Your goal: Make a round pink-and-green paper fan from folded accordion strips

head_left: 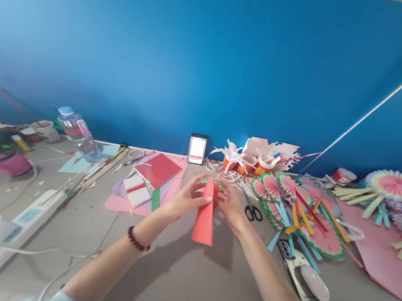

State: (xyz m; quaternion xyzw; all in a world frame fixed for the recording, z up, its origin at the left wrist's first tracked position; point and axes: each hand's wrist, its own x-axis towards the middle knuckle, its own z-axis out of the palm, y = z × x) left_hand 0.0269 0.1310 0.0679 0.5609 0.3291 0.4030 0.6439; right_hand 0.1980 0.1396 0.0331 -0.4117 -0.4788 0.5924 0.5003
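Observation:
Both hands meet over the middle of the table around a folded red paper strip [205,224], whose wide end points toward me. My left hand [188,197] grips it from the left, thumb laid across the paper. From the right, my right hand [230,205] closes on the same piece, its fingers partly hidden behind the paper. A bit of green-edged pleated paper [204,180] shows at the far end between the hands. Black-handled scissors [253,213] lie just right of my right hand.
Pleated paper fans [320,234] crowd the right side, near a phone [307,283]. Red paper cups [247,165] and a small upright screen [197,149] stand by the blue wall. Coloured paper sheets [158,170], a bottle [82,132] and a power strip [11,234] occupy the left.

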